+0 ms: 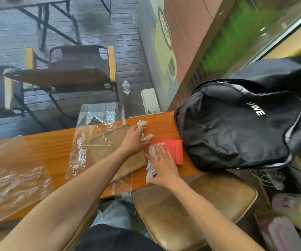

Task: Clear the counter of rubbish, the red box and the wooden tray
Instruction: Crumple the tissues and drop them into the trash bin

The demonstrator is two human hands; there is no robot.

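On the orange wooden counter (46,147) lies a pale wooden tray (109,151) under a clear plastic sheet (99,122). My left hand (134,137) reaches over the tray's right end and grips crumpled white tissue (142,123), with another wad (147,137) at its thumb side. My right hand (161,165) lies flat, fingers spread, on a long crumpled tissue (150,169) near the counter's front edge. Its fingertips touch the flat red box (175,150), which lies between the tissues and a backpack.
A black backpack (236,124) fills the counter's right end, touching the red box. More crinkled clear plastic (13,182) covers the counter's left part. A brown padded stool (191,205) stands below the front edge. A folding chair (64,69) stands beyond the counter.
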